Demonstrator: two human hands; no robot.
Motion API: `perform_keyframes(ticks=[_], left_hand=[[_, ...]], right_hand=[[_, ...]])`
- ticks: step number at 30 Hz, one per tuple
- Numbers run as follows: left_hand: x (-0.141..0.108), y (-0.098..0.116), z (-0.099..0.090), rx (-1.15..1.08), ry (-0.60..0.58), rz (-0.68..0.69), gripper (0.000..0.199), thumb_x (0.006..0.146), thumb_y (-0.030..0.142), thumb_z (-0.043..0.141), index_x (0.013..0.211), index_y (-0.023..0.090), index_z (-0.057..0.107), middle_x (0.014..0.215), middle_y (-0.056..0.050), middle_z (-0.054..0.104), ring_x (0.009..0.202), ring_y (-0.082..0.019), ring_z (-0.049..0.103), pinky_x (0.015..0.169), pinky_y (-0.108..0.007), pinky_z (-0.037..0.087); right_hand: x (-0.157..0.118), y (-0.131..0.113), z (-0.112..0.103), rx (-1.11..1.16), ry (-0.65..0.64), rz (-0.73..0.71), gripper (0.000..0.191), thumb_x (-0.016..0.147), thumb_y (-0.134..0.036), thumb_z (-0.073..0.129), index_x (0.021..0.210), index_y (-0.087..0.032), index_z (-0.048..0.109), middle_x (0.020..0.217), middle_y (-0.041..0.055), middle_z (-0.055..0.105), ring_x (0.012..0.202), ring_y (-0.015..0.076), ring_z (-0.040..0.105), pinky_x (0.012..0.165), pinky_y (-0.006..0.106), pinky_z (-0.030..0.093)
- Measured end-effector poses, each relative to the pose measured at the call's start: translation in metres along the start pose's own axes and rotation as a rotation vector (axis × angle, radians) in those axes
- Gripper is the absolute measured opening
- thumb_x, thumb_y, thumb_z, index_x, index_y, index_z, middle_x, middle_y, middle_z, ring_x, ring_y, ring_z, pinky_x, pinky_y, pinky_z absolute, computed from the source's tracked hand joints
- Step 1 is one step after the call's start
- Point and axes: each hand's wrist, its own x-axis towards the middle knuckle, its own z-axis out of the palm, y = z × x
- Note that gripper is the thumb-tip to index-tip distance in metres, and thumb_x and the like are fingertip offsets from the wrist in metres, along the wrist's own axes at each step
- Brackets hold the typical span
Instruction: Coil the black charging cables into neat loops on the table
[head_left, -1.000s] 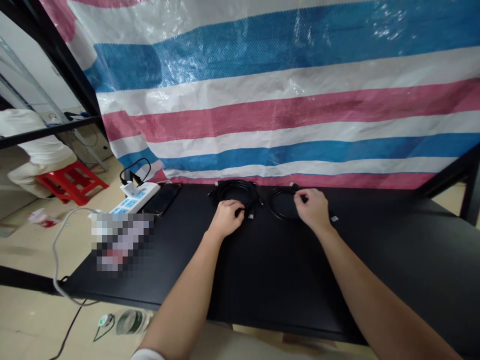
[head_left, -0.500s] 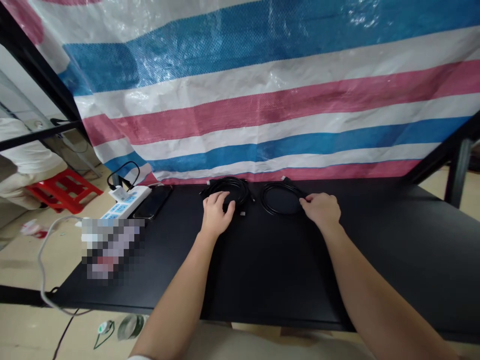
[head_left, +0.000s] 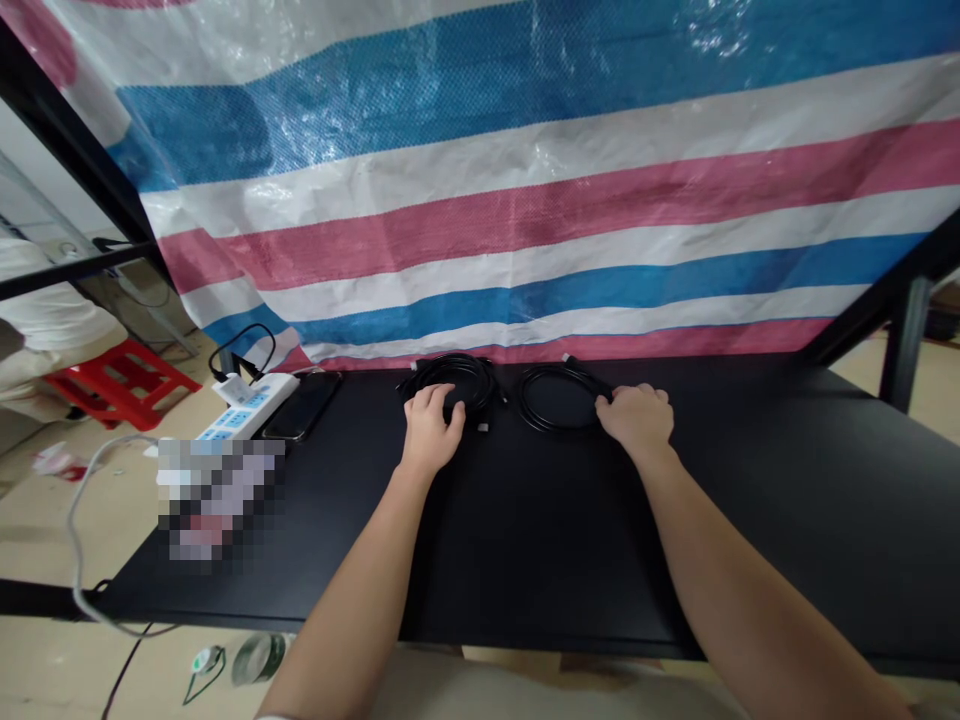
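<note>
Two coils of black cable lie near the back of the black table. At the left cable coil (head_left: 480, 375), my left hand (head_left: 431, 432) rests over the near side, fingers slightly bent and thumb apart. A small silvery plug end (head_left: 483, 427) shows on the table just right of that thumb. My right hand (head_left: 637, 420) is closed at the right edge of the other cable coil (head_left: 523, 405), thumb and fingers together on the cable. A dark connector (head_left: 570, 359) sticks up at the back of this right coil. What lies under both palms is hidden.
On the table's (head_left: 525, 560) left side are a white power strip (head_left: 251, 408) with a charger, a phone (head_left: 304, 405) and a blurred-out item (head_left: 221, 505). A striped tarp (head_left: 510, 220) hangs behind. A person (head_left: 56, 320) sits on a red stool (head_left: 131, 385) beyond the left edge.
</note>
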Motion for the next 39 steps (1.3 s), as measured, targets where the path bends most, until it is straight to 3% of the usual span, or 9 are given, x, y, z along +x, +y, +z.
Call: perform_keyframes(ticks=[8, 12, 19, 22, 25, 31, 33, 36, 39], left_hand=[[0.001, -0.003, 0.001, 0.029, 0.026, 0.024, 0.027, 0.082, 0.027, 0.051, 0.106, 0.020, 0.062, 0.110, -0.012, 0.066, 0.108, -0.027, 0.059, 0.091, -0.043, 0.043], [0.000, -0.004, 0.002, 0.029, 0.061, 0.058, 0.026, 0.082, 0.026, 0.050, 0.104, 0.019, 0.062, 0.106, -0.011, 0.067, 0.104, -0.026, 0.061, 0.088, -0.043, 0.044], [0.001, -0.006, 0.003, 0.004, 0.114, 0.088, 0.024, 0.081, 0.025, 0.051, 0.102, 0.019, 0.063, 0.103, -0.011, 0.068, 0.101, -0.026, 0.062, 0.086, -0.042, 0.046], [0.001, -0.009, 0.003, -0.016, 0.136, 0.109, 0.025, 0.082, 0.026, 0.051, 0.103, 0.017, 0.062, 0.102, -0.013, 0.067, 0.101, -0.027, 0.062, 0.086, -0.042, 0.047], [0.000, -0.009, 0.005, -0.040, 0.167, 0.177, 0.031, 0.086, 0.030, 0.049, 0.111, 0.016, 0.059, 0.109, -0.015, 0.065, 0.107, -0.028, 0.060, 0.090, -0.044, 0.046], [-0.012, 0.017, 0.012, -0.030, 0.154, 0.444, 0.057, 0.088, 0.041, 0.051, 0.138, 0.016, 0.037, 0.142, -0.021, 0.042, 0.133, -0.031, 0.040, 0.104, -0.049, 0.037], [-0.015, 0.027, 0.013, -0.017, 0.132, 0.460, 0.052, 0.090, 0.039, 0.048, 0.136, 0.016, 0.040, 0.136, -0.020, 0.049, 0.129, -0.030, 0.045, 0.101, -0.047, 0.039], [-0.016, 0.033, 0.014, -0.035, 0.014, 0.443, 0.032, 0.093, 0.032, 0.040, 0.118, 0.017, 0.055, 0.104, -0.014, 0.066, 0.099, -0.023, 0.062, 0.086, -0.040, 0.048], [-0.014, 0.033, 0.012, -0.095, -0.034, 0.372, 0.025, 0.093, 0.026, 0.037, 0.097, 0.018, 0.061, 0.083, -0.009, 0.066, 0.076, -0.020, 0.062, 0.072, -0.034, 0.048]], right_hand=[[0.000, -0.002, 0.000, 0.062, -0.006, 0.094, 0.027, 0.076, -0.028, 0.056, 0.090, -0.012, 0.073, 0.111, 0.0218, 0.054, 0.107, 0.0381, 0.046, 0.088, 0.052, 0.036], [0.001, -0.001, 0.006, 0.169, 0.079, 0.124, 0.022, 0.072, -0.025, 0.056, 0.081, -0.012, 0.071, 0.109, 0.0205, 0.054, 0.105, 0.0359, 0.046, 0.087, 0.049, 0.037], [0.006, -0.004, 0.002, 0.808, 0.237, 0.184, 0.006, 0.065, -0.024, 0.055, 0.061, -0.021, 0.055, 0.066, 0.0052, 0.057, 0.071, 0.0216, 0.054, 0.072, 0.038, 0.044], [0.005, -0.008, -0.003, 1.229, 0.137, 0.223, 0.011, 0.063, -0.030, 0.060, 0.063, -0.021, 0.055, 0.056, -0.0010, 0.053, 0.051, 0.0134, 0.045, 0.051, 0.029, 0.038], [0.002, -0.010, -0.010, 1.536, -0.043, 0.115, 0.024, 0.054, -0.037, 0.072, 0.066, -0.020, 0.059, 0.050, -0.0048, 0.048, 0.043, 0.0093, 0.040, 0.041, 0.023, 0.030], [-0.012, -0.016, -0.023, 1.659, -0.372, -0.125, 0.030, 0.044, -0.036, 0.084, 0.063, -0.019, 0.067, 0.041, -0.0066, 0.042, 0.041, 0.0068, 0.037, 0.038, 0.021, 0.026], [-0.018, -0.020, -0.025, 1.613, -0.465, -0.175, 0.031, 0.043, -0.038, 0.085, 0.061, -0.018, 0.068, 0.039, -0.0067, 0.041, 0.040, 0.0058, 0.035, 0.038, 0.021, 0.023], [-0.025, -0.025, -0.024, 1.514, -0.552, -0.246, 0.034, 0.045, -0.042, 0.084, 0.063, -0.017, 0.071, 0.040, -0.0054, 0.042, 0.039, 0.0058, 0.034, 0.038, 0.022, 0.021], [-0.025, -0.026, -0.021, 1.454, -0.490, -0.294, 0.040, 0.051, -0.053, 0.079, 0.067, -0.017, 0.072, 0.049, -0.0006, 0.052, 0.041, 0.0076, 0.038, 0.039, 0.023, 0.024]])
